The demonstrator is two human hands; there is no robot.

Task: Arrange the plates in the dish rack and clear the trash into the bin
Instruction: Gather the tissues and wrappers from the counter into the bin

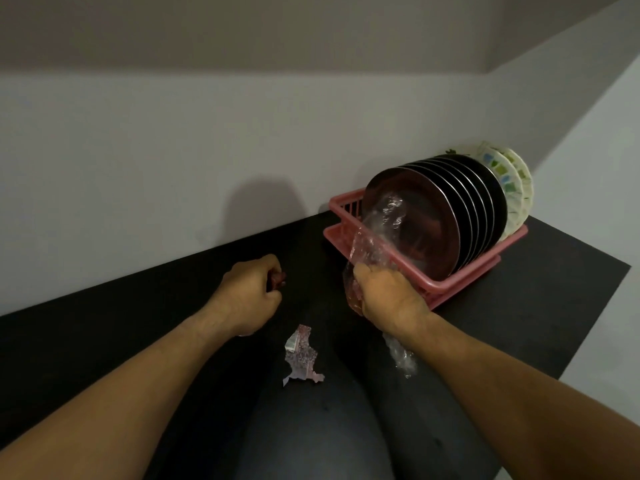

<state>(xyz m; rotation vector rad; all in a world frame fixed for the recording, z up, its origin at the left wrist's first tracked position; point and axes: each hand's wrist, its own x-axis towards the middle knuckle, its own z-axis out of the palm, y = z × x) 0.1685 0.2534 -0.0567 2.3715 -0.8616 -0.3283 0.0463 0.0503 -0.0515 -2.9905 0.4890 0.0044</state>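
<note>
A pink dish rack (485,268) stands at the back right of the black counter. Several dark plates (422,230) stand upright in it, with patterned white plates (512,188) behind them. My right hand (388,299) grips a clear crumpled plastic bag (377,230) in front of the rack; part of the bag hangs below my wrist. My left hand (252,292) is curled round a small reddish-brown scrap (278,281) just above the counter. A torn pinkish wrapper (301,355) lies flat on the counter between my forearms.
The black counter (138,323) runs along a pale wall and ends at a right edge near the rack. No bin is in view.
</note>
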